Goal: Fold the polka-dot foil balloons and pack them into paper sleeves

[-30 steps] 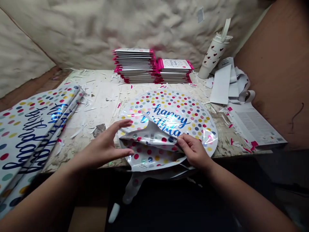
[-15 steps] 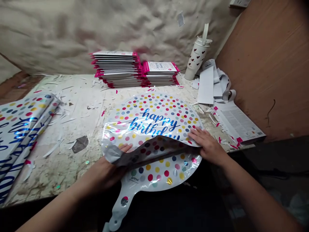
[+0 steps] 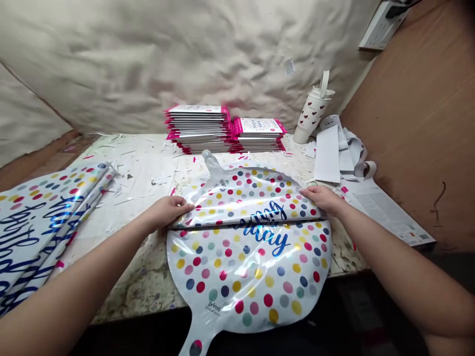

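Two flat round foil balloons with coloured dots and blue "happy birthday" lettering lie stacked at the table's front edge. The top balloon (image 3: pixel 245 200) is folded in half away from me, its neck pointing to the back. The lower balloon (image 3: pixel 248 277) lies flat, its neck hanging over the table edge. My left hand (image 3: pixel 166 211) pinches the left end of the fold. My right hand (image 3: pixel 322 199) presses on the right end of the fold, fingers closed on the foil.
Two stacks of pink-edged packaged cards (image 3: pixel 222 129) stand at the back. A white tumbler with hearts (image 3: pixel 311 113) and loose paper strips (image 3: pixel 334 153) are at back right. More dotted balloons (image 3: pixel 40 217) lie at left. A printed sheet (image 3: pixel 389 215) lies right.
The top balloon's near half has been lifted and folded over toward the back. Both hands moved to the ends of the fold. The camera view has shifted.
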The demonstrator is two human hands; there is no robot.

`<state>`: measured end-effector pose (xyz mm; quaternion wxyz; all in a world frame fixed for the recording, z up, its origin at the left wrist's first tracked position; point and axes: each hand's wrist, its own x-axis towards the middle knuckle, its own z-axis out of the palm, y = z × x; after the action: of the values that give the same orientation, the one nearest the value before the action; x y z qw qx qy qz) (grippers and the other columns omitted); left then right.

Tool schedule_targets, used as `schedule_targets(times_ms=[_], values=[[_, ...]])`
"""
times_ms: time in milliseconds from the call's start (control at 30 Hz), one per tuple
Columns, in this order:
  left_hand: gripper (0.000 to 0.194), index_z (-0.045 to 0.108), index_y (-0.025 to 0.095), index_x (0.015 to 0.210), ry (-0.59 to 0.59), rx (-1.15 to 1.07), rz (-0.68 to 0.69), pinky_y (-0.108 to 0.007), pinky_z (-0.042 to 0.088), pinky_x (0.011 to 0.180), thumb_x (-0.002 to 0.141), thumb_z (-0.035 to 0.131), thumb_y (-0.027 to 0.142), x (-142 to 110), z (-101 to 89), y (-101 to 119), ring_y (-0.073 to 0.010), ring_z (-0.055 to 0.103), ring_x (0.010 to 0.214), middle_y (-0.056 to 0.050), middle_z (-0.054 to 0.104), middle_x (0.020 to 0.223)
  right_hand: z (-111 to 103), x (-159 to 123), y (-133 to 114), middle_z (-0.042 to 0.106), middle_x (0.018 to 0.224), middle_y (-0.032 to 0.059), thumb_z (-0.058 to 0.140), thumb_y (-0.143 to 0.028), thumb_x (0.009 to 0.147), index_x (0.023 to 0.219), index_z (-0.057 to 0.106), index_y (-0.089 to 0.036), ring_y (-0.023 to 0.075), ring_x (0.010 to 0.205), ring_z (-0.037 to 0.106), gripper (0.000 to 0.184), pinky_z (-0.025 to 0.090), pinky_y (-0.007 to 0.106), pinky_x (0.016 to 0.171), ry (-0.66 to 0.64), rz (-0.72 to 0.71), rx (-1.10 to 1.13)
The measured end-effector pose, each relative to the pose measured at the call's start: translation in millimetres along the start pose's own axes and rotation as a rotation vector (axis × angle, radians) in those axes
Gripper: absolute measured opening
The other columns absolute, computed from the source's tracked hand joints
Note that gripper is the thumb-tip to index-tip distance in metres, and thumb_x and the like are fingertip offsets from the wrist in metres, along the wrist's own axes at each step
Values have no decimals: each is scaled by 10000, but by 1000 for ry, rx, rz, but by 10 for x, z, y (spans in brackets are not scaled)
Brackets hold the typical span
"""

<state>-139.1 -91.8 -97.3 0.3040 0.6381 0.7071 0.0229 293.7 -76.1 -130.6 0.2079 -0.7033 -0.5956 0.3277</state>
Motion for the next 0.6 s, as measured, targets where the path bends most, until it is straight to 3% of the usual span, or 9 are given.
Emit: schedule_targets(times_ms=[67,133,233,300,400,467,500,567,600], values=[[414,598,165,990,299,205,77,-368,476,717,818,431,503,-74,112,90,-283,608,877,-102,658,899,48,57,-9,482,486,-32,505,-522,760,582,533,-182,112,480,433,385,326,229,458,2,-5,-80],[457,504,143,1216,470,323,298,-431,387,941,882,333,404,-234,317,236,-292,492,1142,-140,566,1203,75,103,-15,485,508,-29,487,-510,777,583,521,-186,115,506,441,379,321,233,477,9,-11,-148],[543,385,108,1345,289,412,558,-447,276,1051,900,307,408,-481,691,435,-285,334,1294,-144,387,1401,46,189,-39,557,594,3,467,-488,802,633,553,-188,143,590,509,355,362,249,545,42,0,-246],[615,341,111,1376,188,442,564,-498,251,1050,885,325,480,-571,890,494,-321,265,1324,-146,319,1439,11,240,-109,614,689,51,483,-496,796,712,587,-179,193,683,559,345,399,289,620,84,31,-313],[677,277,181,1410,196,470,530,-602,184,1019,855,337,565,-593,1034,491,-379,159,1345,-148,241,1469,116,185,-403,628,959,182,484,-554,791,999,580,-128,326,934,553,483,398,429,784,216,35,-415],[673,241,260,1417,213,486,521,-659,138,985,841,345,591,-578,1053,475,-404,105,1348,-144,206,1481,394,-5,-722,537,1183,234,421,-545,837,1211,472,-101,366,1126,454,582,326,495,912,283,-145,-480],[663,240,292,1414,213,493,515,-679,118,970,836,348,599,-571,1054,471,-412,90,1348,-141,198,1484,591,-142,-889,480,1274,220,371,-506,874,1280,418,-107,344,1202,399,571,287,484,973,272,-315,-498],[637,272,320,1398,194,503,505,-696,83,959,831,364,594,-567,1058,465,-422,72,1347,-128,185,1490,1011,-444,-1153,372,1406,132,318,-454,904,1351,349,-143,259,1315,279,545,213,419,1066,20,-618,-480],[629,292,317,1392,184,506,499,-697,72,960,828,379,582,-568,1062,460,-426,69,1345,-124,178,1493,1185,-581,-1213,290,1458,102,316,-490,894,1384,295,-152,241,1350,210,595,186,415,1086,-102,-693,-460]])
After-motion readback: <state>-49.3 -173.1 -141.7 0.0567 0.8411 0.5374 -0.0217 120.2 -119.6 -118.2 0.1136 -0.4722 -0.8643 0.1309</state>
